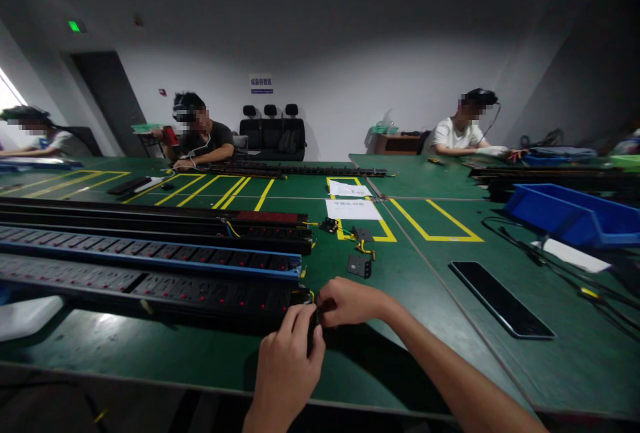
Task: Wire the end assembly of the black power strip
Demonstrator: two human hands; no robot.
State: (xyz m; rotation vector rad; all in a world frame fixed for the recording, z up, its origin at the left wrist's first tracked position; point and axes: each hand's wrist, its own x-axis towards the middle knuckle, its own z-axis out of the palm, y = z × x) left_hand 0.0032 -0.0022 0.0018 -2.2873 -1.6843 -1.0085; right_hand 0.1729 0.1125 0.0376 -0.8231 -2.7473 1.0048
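One bare left hand (290,359) and one bare right hand (350,303), making two; one small black piece (313,329) in the left; one flat black phone (500,299); two printed white paper sheets (353,209); three black padded headrests (270,111).

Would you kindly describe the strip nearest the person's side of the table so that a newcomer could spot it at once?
On the green table, long strips lie side by side at picture left. The black, red-dotted strip closest to the near edge ends by the left hand and right hand. Unlike the blue-edged strip just beyond, its edges near the hands look black.
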